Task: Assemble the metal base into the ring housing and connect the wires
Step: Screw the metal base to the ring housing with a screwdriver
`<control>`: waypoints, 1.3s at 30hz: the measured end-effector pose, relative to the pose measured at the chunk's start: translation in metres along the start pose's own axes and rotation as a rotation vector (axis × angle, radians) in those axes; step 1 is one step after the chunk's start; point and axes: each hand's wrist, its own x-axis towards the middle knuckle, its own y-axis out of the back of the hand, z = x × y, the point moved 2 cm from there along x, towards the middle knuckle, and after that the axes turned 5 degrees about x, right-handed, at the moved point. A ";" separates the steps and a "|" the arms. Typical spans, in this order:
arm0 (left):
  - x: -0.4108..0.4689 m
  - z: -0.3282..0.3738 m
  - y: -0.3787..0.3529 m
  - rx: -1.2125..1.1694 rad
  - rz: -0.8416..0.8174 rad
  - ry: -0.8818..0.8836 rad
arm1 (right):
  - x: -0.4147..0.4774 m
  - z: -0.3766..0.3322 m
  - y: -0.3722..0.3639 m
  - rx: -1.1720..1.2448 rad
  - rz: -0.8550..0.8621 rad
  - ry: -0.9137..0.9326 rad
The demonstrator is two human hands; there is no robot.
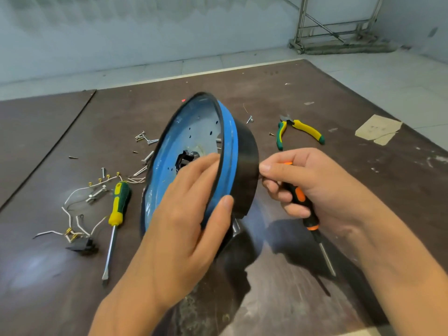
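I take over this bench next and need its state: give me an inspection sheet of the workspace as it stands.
Surface: dark brown board, scuffed and dusty.
Job's things: round blue metal base inside black ring housing, held tilted.
Clutter: green-and-yellow screwdriver, green-and-yellow pliers, loose silver screws, torn cardboard scrap.
Grippers: left hand grips the base's rim; right hand holds orange-and-black screwdriver, thumb touching the housing.
Cables: white wires with brass terminals lie loose beside a black switch, apart from the base.
Surroundings: pale tiled floor, metal frame by the wall.
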 end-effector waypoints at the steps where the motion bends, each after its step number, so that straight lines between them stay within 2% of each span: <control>1: -0.001 -0.002 -0.003 0.048 -0.016 0.002 | 0.001 0.003 0.003 0.002 0.006 -0.044; 5: -0.004 -0.006 -0.014 0.269 -0.106 0.022 | 0.009 0.023 0.011 0.050 0.014 -0.228; 10: -0.006 -0.005 -0.038 0.561 -0.279 0.056 | 0.020 0.061 0.015 -0.038 -0.008 -0.458; 14: -0.010 -0.012 -0.040 0.585 -0.403 0.068 | 0.021 0.074 0.013 -0.234 -0.066 -0.540; 19: -0.012 -0.015 -0.044 0.586 -0.429 0.085 | 0.018 0.069 0.011 -0.322 -0.130 -0.610; 23: -0.012 -0.017 -0.042 0.555 -0.432 0.106 | 0.019 0.066 0.009 -0.451 -0.095 -0.577; 27: -0.015 -0.017 -0.043 0.577 -0.454 0.111 | 0.019 0.062 0.014 -0.585 0.017 -0.495; 32: -0.015 -0.019 -0.043 0.573 -0.446 0.112 | 0.027 0.046 0.039 -0.587 0.328 -0.225; 33: -0.015 -0.019 -0.043 0.568 -0.440 0.113 | 0.029 0.042 0.047 -0.637 0.412 -0.149; 36: -0.013 -0.021 -0.041 0.534 -0.439 0.121 | 0.031 0.038 0.068 -1.050 0.580 0.016; 39: -0.010 -0.019 -0.038 0.484 -0.442 0.132 | 0.038 0.044 0.075 -1.201 0.515 -0.060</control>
